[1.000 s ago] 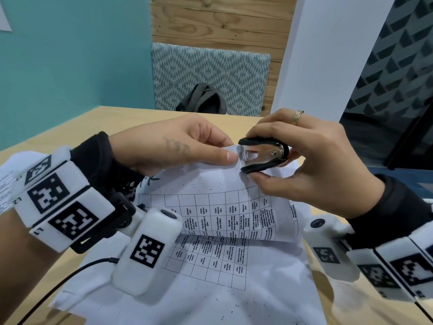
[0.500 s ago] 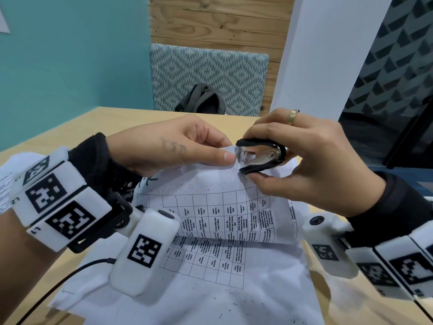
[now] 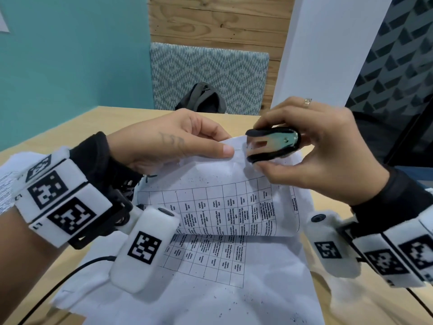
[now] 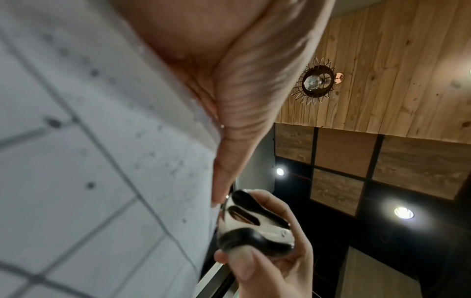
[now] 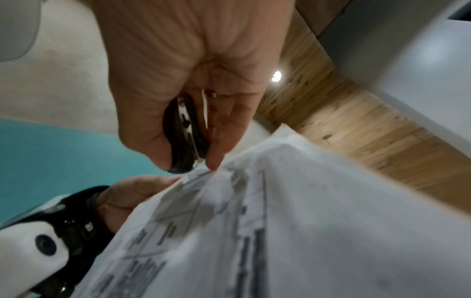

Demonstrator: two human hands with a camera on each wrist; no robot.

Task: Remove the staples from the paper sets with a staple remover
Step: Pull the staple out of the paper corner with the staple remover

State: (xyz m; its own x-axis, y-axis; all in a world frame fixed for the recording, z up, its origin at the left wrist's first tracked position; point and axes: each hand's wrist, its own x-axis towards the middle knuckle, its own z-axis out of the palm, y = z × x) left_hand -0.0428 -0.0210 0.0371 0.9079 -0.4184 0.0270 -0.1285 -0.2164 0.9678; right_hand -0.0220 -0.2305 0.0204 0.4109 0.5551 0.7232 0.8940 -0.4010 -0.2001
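Note:
A stapled paper set [image 3: 222,207] printed with a table is lifted off the table, its top corner raised. My left hand [image 3: 178,141] pinches that corner, thumb on top beside a small staple [image 3: 239,150]. My right hand [image 3: 311,151] grips a black and chrome staple remover [image 3: 273,146] between thumb and fingers, its claws at the paper's edge just right of the staple. The left wrist view shows the staple remover [image 4: 252,223] against the paper [image 4: 102,161]. In the right wrist view the staple remover [image 5: 184,133] points down at the paper corner [image 5: 203,173].
More white sheets [image 3: 210,301] lie flat on the wooden table [image 3: 70,127] under the lifted set. Another paper [image 3: 7,184] lies at the far left. A patterned bench back [image 3: 208,73] and a dark bag [image 3: 201,99] stand behind the table; a white pillar [image 3: 328,50] rises at right.
The staple remover has drawn back slightly to the right from my left thumb, and the staple now shows between them. Both hands keep their holds.

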